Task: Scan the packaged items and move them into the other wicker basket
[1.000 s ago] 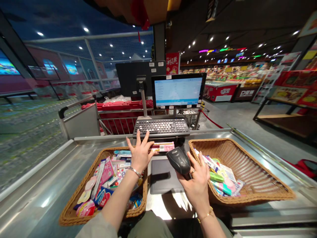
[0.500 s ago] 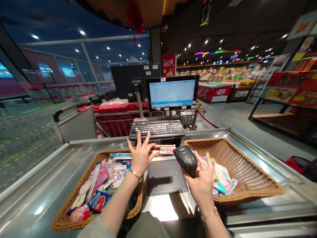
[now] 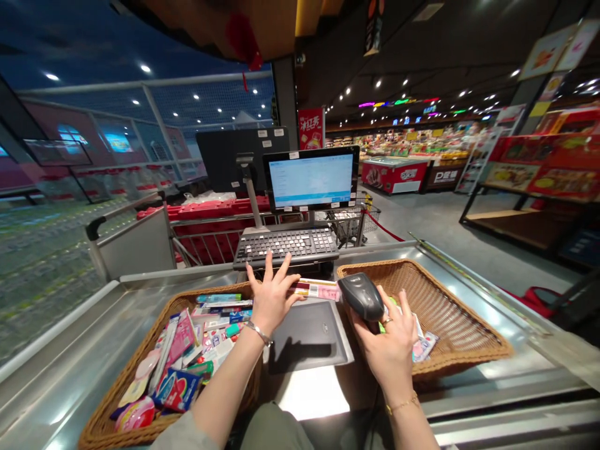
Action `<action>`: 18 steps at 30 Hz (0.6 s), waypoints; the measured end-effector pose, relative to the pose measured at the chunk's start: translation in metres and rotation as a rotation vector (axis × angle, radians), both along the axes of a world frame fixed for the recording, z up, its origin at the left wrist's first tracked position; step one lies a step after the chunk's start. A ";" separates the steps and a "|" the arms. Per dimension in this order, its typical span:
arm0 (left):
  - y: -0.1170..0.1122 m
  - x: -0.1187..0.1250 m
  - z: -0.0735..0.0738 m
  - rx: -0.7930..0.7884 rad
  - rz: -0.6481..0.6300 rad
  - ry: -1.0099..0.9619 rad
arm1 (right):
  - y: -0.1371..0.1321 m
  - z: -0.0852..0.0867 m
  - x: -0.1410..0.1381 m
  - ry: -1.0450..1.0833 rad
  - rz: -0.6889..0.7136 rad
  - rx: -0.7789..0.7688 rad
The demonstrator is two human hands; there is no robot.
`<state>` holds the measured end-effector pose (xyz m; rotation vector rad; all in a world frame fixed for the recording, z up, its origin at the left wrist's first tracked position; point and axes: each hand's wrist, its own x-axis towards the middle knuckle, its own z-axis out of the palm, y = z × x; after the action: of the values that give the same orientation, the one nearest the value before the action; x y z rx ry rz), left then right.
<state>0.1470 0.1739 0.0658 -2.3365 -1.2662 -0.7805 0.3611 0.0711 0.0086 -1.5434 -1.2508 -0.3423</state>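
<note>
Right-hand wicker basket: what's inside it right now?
Inside the right-hand wicker basket, a pale patterned pack and something bright green partly show. The right hand and black scanner cover part of the contents; whatever lies behind or underneath can't be seen.

My R hand (image 3: 391, 350) grips a black plastic handheld scanner w/ rounded head (image 3: 360, 294), held tilted, head pointing up-L, in front of the L edge of a brown wicker basket (image 3: 464, 312). In my L hand (image 3: 272, 304): a long slim pink-&-white pack (image 3: 327, 290), approx. level, R end dipping a bit nr the scanner, barcode facing me, L end partly hidden by my fingers.
</note>
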 end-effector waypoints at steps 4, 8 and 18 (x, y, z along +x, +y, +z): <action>0.000 0.008 -0.001 -0.001 -0.027 0.020 | -0.003 0.004 0.008 0.011 -0.016 0.031; 0.000 0.016 -0.001 0.004 -0.069 0.041 | -0.005 0.004 0.016 0.032 -0.040 0.039; 0.000 0.039 -0.001 -0.002 -0.165 0.077 | -0.011 0.002 0.035 0.080 -0.134 0.049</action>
<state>0.1856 0.1734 0.0643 -2.4713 -1.0534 -0.7316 0.3961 0.0598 0.0103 -1.5875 -1.0723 -0.3913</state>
